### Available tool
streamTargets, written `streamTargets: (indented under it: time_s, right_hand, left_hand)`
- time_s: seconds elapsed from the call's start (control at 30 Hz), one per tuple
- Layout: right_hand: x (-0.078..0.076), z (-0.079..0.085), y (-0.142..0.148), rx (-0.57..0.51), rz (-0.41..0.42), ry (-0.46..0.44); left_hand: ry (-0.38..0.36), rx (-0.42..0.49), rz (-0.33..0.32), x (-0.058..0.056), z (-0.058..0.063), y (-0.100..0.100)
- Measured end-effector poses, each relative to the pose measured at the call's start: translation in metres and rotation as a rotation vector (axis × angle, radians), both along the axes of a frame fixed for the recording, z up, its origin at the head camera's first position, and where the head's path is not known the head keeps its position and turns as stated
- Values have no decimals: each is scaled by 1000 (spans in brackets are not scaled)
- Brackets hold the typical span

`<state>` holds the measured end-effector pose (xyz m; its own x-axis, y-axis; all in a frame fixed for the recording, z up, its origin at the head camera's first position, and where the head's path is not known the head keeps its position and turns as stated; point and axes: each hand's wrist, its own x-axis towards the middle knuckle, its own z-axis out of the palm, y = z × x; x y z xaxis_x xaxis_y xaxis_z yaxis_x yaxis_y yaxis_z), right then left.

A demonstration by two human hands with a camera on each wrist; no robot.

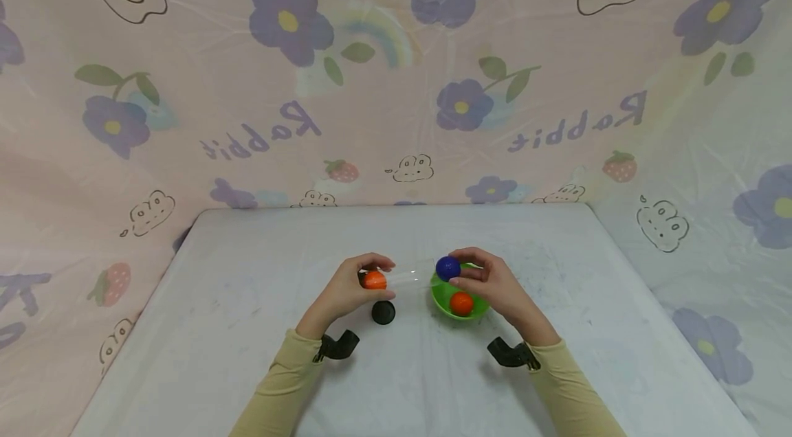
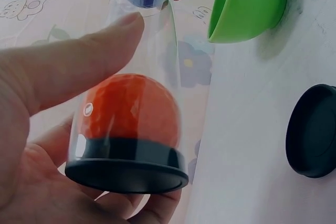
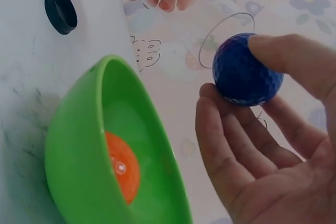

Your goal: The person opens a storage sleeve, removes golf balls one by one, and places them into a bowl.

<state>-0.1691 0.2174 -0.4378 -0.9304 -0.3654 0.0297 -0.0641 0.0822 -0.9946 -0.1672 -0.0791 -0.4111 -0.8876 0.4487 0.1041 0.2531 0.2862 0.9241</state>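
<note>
My left hand (image 1: 351, 286) grips a clear plastic tube (image 1: 411, 278) lying sideways above the table. An orange golf ball (image 2: 131, 111) sits inside it, against the black cap (image 2: 126, 174) that closes the near end. The tube's other end is uncapped and faces right. Between thumb and fingertips, my right hand (image 1: 495, 282) pinches a blue golf ball (image 3: 247, 72) right at that open rim. Under the right hand stands a green bowl (image 3: 73, 145), with another orange golf ball (image 1: 460, 304) in it.
A loose black cap (image 1: 383, 312) lies on the white table (image 1: 247, 354) between the left hand and the bowl. Behind the table and along its sides hangs a printed cloth (image 1: 396, 100).
</note>
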Motion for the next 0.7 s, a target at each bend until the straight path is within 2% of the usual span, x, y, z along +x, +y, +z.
streamTargets:
  time_s: [0.4, 0.7]
  right_hand:
    - [1, 0, 2, -25, 3, 9]
    - [0, -2, 4, -12, -8, 6]
  left_hand:
    - [-22, -2, -3, 1, -2, -2]
    - [-12, -5, -3, 1, -1, -2]
